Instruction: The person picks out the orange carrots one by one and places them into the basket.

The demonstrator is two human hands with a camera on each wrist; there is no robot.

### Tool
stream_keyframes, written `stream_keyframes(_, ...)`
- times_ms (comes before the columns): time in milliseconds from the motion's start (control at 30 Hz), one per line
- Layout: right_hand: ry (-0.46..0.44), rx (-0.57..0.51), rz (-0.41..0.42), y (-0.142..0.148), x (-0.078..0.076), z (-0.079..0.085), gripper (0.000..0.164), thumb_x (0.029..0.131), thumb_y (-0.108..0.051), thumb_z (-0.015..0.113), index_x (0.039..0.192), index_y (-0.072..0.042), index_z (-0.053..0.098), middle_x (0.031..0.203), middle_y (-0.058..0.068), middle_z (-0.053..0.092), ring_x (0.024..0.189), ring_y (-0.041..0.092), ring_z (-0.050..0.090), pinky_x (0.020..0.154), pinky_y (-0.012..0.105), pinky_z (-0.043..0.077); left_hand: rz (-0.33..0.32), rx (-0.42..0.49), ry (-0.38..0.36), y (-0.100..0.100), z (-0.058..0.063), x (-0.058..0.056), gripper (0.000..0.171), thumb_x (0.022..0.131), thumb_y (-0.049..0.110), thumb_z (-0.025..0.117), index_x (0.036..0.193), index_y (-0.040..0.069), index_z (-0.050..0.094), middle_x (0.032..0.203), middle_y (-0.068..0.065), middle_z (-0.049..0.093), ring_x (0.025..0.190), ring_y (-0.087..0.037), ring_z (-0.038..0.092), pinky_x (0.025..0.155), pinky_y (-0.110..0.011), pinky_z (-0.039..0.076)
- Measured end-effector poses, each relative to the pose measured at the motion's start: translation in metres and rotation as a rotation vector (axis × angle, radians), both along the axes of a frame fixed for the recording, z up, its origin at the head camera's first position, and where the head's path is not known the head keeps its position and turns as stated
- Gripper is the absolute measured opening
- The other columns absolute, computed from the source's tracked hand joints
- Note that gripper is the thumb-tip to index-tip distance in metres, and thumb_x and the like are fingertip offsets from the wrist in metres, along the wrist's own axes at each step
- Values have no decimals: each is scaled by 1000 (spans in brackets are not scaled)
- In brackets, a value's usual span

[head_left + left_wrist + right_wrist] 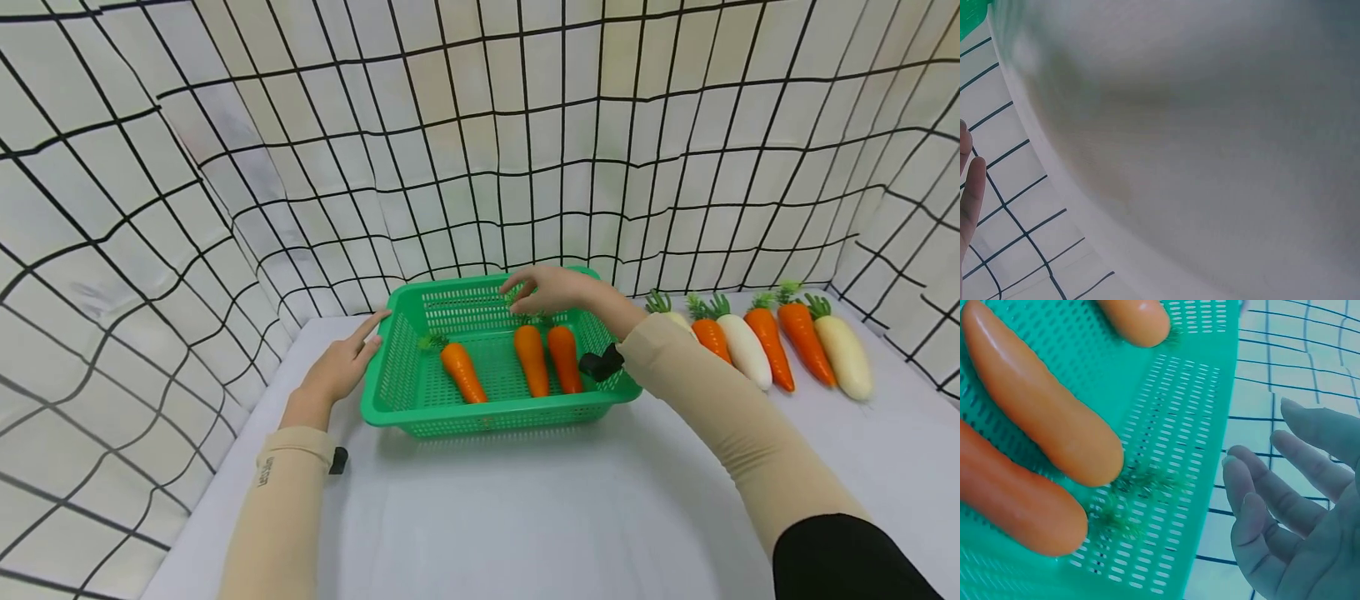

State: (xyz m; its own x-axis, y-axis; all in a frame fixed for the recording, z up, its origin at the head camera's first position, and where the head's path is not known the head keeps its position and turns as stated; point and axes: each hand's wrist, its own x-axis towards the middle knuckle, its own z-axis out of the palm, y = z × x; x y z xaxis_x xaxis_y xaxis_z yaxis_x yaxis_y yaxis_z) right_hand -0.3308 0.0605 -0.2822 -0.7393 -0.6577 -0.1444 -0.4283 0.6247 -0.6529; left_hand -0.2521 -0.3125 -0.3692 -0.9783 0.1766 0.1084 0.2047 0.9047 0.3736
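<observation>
Hovering empty, fingers apart, over the basket point(491, 414), the right hand point(551, 289) seems between grasps; three carrots point(532, 360) lie inside; the left hand point(341, 364), straight-fingered, touches one end; the next move probably needs a pinch.

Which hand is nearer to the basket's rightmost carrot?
Right. The right hand is near the leafy end of the rightmost carrot; the left hand is at the left rim of the basket.

Orange on the carrots point(531, 360), slotted green on the basket point(495, 411), cream and white on the radishes point(747, 348), gridded black on the netting point(526, 111), perhaps lilac-white on the surface point(480, 517).
</observation>
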Motion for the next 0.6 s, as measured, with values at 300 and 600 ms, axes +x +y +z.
stream_keyframes(300, 32, -116, -51, 26, 10, 10, 36, 105, -15, 62, 141, -11, 62, 130, 17, 65, 99, 27, 68, 88, 44, 53, 9, 7, 1, -1, -1, 0, 58, 112, 50, 27, 165, 25, 22, 79, -13, 61, 83, -36, 64, 68, -50, 50)
stream_keyframes(600, 142, -142, -68, 68, 20, 10, 36, 105, -16, 62, 139, -6, 62, 115, 14, 71, 96, 29, 68, 90, 50, 52, -3, 6, -5, -1, 0, -1, 58, 112, 48, 27, 165, 25, 21, 74, -12, 58, 83, -36, 65, 66, -50, 49)
